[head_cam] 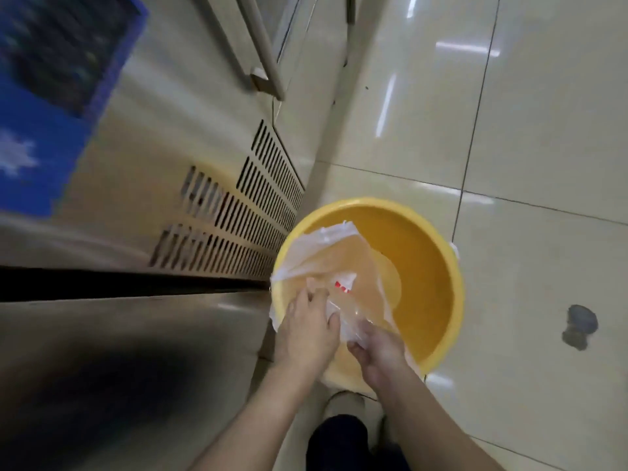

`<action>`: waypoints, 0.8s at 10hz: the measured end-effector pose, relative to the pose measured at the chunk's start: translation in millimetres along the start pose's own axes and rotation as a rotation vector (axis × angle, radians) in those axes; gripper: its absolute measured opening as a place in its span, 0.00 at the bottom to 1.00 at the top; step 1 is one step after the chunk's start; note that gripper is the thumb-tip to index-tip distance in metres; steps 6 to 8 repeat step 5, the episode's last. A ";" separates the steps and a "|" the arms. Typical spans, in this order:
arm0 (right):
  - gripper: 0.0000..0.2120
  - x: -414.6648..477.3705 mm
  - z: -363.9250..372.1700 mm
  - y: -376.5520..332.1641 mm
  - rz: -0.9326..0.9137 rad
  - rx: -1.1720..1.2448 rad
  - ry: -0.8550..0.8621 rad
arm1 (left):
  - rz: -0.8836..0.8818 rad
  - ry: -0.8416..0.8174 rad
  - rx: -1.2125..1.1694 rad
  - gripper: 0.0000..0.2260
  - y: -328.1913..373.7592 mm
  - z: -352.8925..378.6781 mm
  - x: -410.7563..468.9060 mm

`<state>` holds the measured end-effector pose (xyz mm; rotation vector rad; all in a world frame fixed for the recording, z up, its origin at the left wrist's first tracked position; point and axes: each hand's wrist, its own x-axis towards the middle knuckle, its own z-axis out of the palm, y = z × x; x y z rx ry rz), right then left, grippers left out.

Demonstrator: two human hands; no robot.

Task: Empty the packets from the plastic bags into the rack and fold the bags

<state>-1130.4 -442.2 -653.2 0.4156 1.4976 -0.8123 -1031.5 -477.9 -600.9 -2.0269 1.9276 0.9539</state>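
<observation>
A thin, see-through plastic bag (331, 260) with a small red print lies spread over the left half of a yellow basin (428, 266) on the floor. My left hand (307, 329) presses on the bag's near edge with its fingers curled into the plastic. Just to its right, my right hand (377, 348) pinches a bunched part of the same bag. No packets show inside the bag. The rack is out of sight.
A steel cabinet (163, 171) with vent slots stands close on the left of the basin, a blue crate (44, 96) on top of it. Glossy cream floor tiles (543, 164) stretch to the right, with a dark mark (579, 326). My dark shoe (343, 440) shows below.
</observation>
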 end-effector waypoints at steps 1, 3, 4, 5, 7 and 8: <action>0.12 74.4 11.6 11.7 -0.036 -0.037 0.096 | 0.119 -0.071 0.255 0.22 -11.9 51.4 43.7; 0.25 120.5 22.6 9.9 -0.060 -0.791 -0.021 | 0.082 -0.458 0.854 0.23 -43.0 91.6 94.6; 0.25 92.0 22.6 -11.4 -0.244 -1.133 -0.011 | 0.107 -0.349 0.681 0.20 -33.2 66.2 89.7; 0.25 50.2 14.3 -30.9 -0.409 -1.391 0.009 | 0.165 -0.233 0.547 0.17 -21.2 27.1 73.4; 0.25 50.2 14.3 -30.9 -0.409 -1.391 0.009 | 0.165 -0.233 0.547 0.17 -21.2 27.1 73.4; 0.25 50.2 14.3 -30.9 -0.409 -1.391 0.009 | 0.165 -0.233 0.547 0.17 -21.2 27.1 73.4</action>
